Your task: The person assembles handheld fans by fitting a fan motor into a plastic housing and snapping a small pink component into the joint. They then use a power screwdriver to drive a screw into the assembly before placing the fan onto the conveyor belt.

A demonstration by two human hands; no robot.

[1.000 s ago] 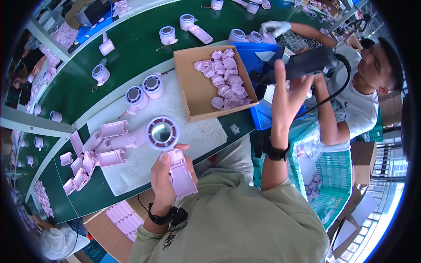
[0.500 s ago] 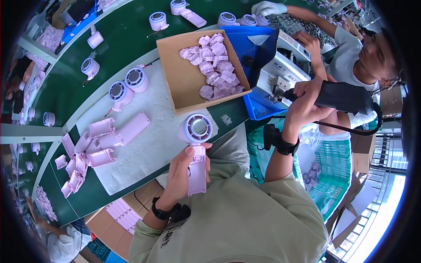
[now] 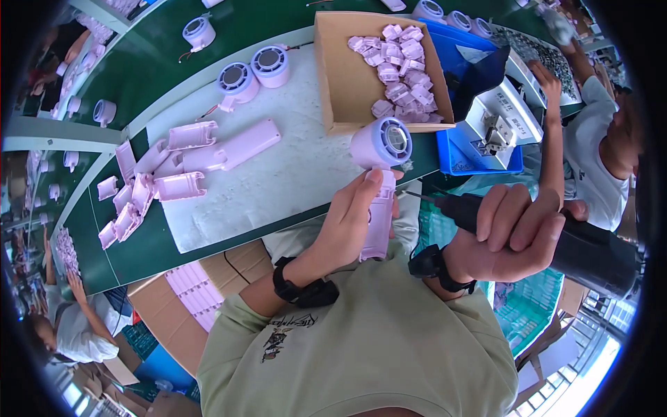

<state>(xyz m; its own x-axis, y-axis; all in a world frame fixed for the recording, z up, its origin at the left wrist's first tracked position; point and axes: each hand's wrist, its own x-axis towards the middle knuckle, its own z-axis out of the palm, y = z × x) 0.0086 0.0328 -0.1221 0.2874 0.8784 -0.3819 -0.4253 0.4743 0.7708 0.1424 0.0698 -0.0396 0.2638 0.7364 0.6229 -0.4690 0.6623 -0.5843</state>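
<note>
A lilac handheld fan, with a round head and a slim handle, is in my left hand. The thumb presses on the handle just below the head, and the fingers wrap behind it. My right hand grips a black electric screwdriver lying nearly level. Its thin bit points left, with the tip close to the fan handle; whether they touch I cannot tell. Beyond my left hand, lilac handle shells lie in a loose pile on a white mat.
An open cardboard box holds small lilac parts. Beside it stand a blue bin and a white screw-feeding device. Two fan heads sit behind the mat. A teal basket is at lower right. A co-worker sits at far right.
The screwdriver has come down from the screw-feeding device toward the fan, its bit now near the handle. The fan is tilted more. The whole view has shifted, moving the table things rightward and up.
</note>
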